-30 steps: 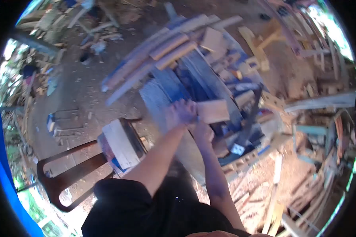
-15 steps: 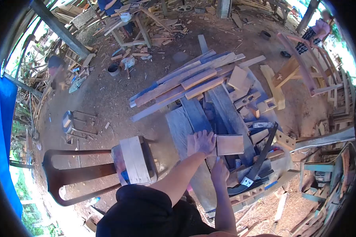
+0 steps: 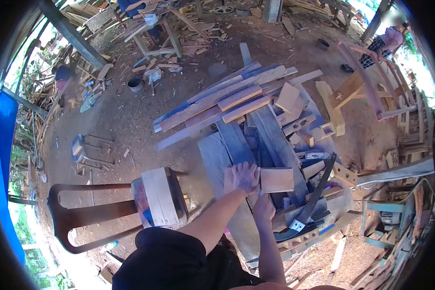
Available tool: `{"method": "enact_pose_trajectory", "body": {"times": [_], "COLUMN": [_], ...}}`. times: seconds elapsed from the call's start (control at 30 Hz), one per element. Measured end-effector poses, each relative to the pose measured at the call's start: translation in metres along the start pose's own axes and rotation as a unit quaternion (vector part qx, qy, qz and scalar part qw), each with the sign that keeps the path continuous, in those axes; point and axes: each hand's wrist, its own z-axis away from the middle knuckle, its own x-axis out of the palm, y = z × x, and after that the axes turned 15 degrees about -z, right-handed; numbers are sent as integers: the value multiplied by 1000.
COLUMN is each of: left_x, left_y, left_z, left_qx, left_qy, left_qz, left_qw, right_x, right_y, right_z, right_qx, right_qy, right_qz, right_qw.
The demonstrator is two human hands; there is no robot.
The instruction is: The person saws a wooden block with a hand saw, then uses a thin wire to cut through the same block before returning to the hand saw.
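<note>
A short, flat wooden board lies across the planks of the workbench. My left hand presses down on its left part, the fingers bent over the far edge. Closed in a fist just below the board's near edge is my right hand. It grips what looks like a handsaw, whose thin dark blade shows almost edge-on across the board, right beside my left hand. The saw's handle is hidden in my fist.
A second handsaw rests on the bench's right side among wood offcuts. Long planks are stacked at the far end. A chair with a board on its seat and a metal stool stand left. Two people are farther back.
The whole view has shifted slightly left. My right hand has moved a little forward, closer to the board, while my left hand keeps its place on it.
</note>
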Motion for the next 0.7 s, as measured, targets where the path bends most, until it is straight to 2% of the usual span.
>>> {"method": "enact_pose_trajectory", "body": {"times": [0.1,0.2,0.27,0.33,0.4,0.47,0.63,0.7], "left_x": [5,7,9,8,9,12,12,7], "left_y": [1,0,1,0,0,1,0,-1], "left_z": [1,0,-4,-2,0,-1,-3,0], "left_qx": [-5,-8,4,-1,10,0,8,14], "left_qy": [11,-3,-3,-18,-5,16,21,-29], "left_qz": [-5,-3,-5,-11,-13,-40,-48,-19], "left_qw": [1000,1000,1000,1000,1000,999,999,999], "right_x": [4,-6,-1,1,17,20,-6,-6], "right_y": [-10,-2,6,7,16,10,-2,-2], "right_z": [-40,-3,9,16,-12,-35,22,33], "right_qx": [-17,-44,-13,29,15,-71,-40,67], "right_qy": [-21,28,39,11,16,17,28,-20], "right_qz": [24,-6,-7,-4,-17,38,-7,-6], "right_qw": [999,999,999,1000,1000,997,999,998]}}
